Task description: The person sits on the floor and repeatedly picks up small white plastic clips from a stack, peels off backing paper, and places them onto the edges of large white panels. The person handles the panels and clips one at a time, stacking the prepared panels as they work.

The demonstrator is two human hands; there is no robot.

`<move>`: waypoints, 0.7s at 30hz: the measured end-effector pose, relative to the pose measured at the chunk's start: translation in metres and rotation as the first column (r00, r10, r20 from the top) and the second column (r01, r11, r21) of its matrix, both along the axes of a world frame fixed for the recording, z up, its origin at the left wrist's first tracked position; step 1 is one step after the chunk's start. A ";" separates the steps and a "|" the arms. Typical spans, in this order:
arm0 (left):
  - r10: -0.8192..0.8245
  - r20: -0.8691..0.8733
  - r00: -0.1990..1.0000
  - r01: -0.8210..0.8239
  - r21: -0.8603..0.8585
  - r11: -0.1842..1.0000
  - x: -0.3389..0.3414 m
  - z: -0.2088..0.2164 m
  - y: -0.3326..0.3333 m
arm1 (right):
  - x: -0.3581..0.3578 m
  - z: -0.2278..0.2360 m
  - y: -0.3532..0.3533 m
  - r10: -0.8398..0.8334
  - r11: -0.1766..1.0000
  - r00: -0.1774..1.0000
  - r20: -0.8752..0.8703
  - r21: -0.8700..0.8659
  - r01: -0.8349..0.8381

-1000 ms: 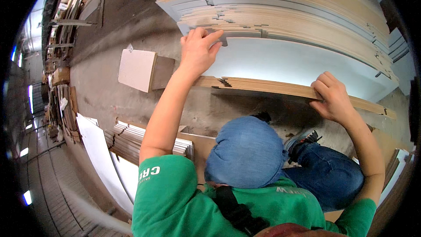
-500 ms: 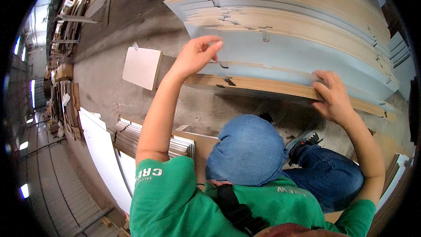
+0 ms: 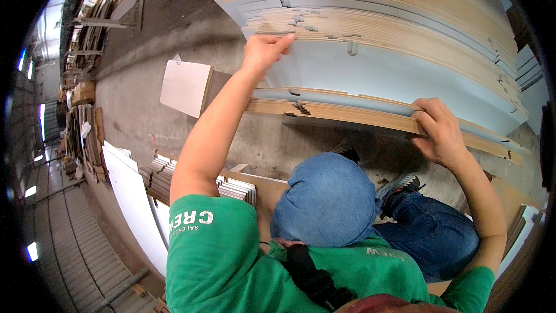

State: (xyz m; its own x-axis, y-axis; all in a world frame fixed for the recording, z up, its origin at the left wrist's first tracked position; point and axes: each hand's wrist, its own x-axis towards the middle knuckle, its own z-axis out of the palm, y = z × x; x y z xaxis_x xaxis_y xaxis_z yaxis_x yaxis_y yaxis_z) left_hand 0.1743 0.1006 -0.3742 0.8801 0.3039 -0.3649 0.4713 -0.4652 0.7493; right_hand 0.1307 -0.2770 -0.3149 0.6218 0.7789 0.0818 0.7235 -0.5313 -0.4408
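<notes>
Across from me leans a thick stack of long boards with tan edges; its front panel shows a pale blue face and a small slot. My left hand is at that panel's upper left edge, thumb and fingers pinched together at the rim. Nearer to me stands a thinner bundle of boards on edge, with dark marks on its edges. Over its right part bends my right hand, fingers on the top edges and thumb on the near side. A narrow gap separates a thin board from the bundle.
On the concrete floor at left sits a pale block-like piece. Stacked white-edged panels and a large white sheet lie at lower left. My bent knee is close to the near bundle. Racks line the far left.
My left hand has moved up and away to the far stack's edge. The thin boards by the near bundle have tilted toward me, and my right hand has settled on the bundle's top.
</notes>
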 end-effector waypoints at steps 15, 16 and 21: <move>-0.188 -0.128 0.974 0.175 -0.104 0.979 -0.038 0.044 0.008 | -0.002 0.001 0.004 -0.080 0.996 0.990 0.118 -0.030 0.084; -0.202 -0.142 0.969 0.184 -0.131 0.974 -0.042 0.045 0.011 | -0.002 0.000 0.003 -0.080 0.995 0.991 0.105 -0.046 0.085; -0.349 -0.142 0.926 0.319 -0.197 0.927 -0.047 0.052 0.016 | -0.009 0.007 0.003 -0.071 0.988 0.989 0.127 -0.128 0.087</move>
